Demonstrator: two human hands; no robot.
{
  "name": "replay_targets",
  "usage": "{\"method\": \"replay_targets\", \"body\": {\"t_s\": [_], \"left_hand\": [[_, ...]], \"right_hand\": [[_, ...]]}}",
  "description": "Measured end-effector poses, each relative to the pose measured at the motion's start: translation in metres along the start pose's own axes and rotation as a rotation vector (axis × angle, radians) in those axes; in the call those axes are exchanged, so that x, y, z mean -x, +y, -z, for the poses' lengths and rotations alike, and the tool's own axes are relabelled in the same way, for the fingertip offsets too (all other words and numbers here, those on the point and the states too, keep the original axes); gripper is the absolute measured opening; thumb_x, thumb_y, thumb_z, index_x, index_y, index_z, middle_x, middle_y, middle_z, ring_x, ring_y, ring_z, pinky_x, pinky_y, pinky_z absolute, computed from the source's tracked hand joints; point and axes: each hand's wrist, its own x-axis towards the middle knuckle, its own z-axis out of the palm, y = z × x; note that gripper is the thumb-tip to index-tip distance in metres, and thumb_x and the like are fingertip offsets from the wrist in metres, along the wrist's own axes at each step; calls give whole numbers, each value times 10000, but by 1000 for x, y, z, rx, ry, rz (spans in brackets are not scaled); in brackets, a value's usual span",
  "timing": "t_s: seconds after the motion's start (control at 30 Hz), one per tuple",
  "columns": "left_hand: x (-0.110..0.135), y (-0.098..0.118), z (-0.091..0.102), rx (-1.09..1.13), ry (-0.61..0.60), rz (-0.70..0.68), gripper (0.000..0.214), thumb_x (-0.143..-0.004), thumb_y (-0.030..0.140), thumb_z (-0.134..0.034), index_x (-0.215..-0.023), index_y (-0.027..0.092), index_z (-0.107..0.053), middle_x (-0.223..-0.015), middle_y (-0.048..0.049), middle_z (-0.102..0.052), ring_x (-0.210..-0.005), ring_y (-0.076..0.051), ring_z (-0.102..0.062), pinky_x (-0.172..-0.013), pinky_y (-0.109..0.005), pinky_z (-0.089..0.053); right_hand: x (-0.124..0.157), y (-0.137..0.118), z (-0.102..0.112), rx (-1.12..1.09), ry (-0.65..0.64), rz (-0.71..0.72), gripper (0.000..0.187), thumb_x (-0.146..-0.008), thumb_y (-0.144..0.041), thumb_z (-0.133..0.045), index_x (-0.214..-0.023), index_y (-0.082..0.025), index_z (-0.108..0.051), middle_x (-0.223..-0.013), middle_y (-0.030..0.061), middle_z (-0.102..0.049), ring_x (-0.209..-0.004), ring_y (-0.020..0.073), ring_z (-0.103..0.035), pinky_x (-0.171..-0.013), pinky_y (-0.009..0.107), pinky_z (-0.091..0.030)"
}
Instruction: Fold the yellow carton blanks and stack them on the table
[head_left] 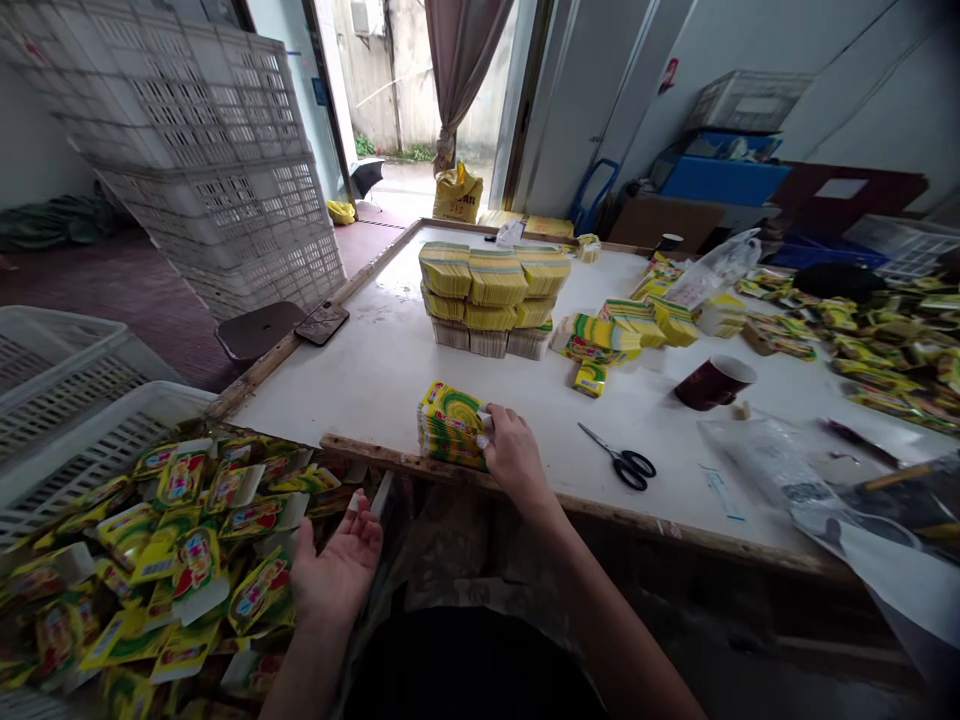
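My right hand (511, 452) rests on the near edge of the white table (390, 360), its fingers closed round the right side of a small stack of yellow-green printed packets (450, 422). My left hand (339, 566) hovers palm up and empty, fingers spread, just right of a white crate (90, 440) heaped with loose yellow, red and green packets (172, 560). A large block of bundled yellow packets (491, 295) stands in the middle of the table, beyond my right hand.
Black scissors (624, 462) and a dark red mug (712, 382) lie right of my right hand. Loose packets (885, 350) and plastic bags (795, 470) cover the table's right side. A phone (321, 322) sits at the left edge. White crates (217, 170) are stacked at left.
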Motion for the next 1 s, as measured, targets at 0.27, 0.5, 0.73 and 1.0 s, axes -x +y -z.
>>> {"method": "replay_targets", "body": {"t_s": [0.27,0.5,0.73,1.0], "left_hand": [[7,-41,-33,-240,-174,-90,515,-849,559,-470,-1094,132,-621,-997,-114,-686,-924,-212,-657,-773,-321,-557],[16,-56,-67,-273,-282,-334,418,-770,578,-558,-916,193,-625,-815,-24,-616,-791,-179,-609,-756,-317,-528],[12,-60,-52,-467,-219,-458,508,-652,682,-642,-815,207,-564,-705,39,-537,-618,-103,-540,-610,-219,-496],[9,-47,-36,-680,-121,-432,305,-677,403,-761,-866,175,-688,-751,-11,-721,-677,-184,-671,-667,-293,-540]], "right_hand": [[31,-25,-2,-342,-117,7,500,-714,-92,-541,-1176,-200,-382,-833,-5,-542,-705,146,-561,-663,269,-487],[98,-66,-25,-969,-490,-129,520,-683,-115,-635,-1146,-246,-436,-861,-24,-553,-702,114,-537,-623,222,-435],[96,-63,-26,-866,-469,-153,463,-657,-235,-750,-1072,-225,-544,-743,-53,-562,-649,115,-508,-599,219,-423],[84,-37,-7,-746,-314,-51,165,-816,-237,-616,-940,-227,-725,-866,21,-730,-807,201,-666,-732,299,-513]]}}
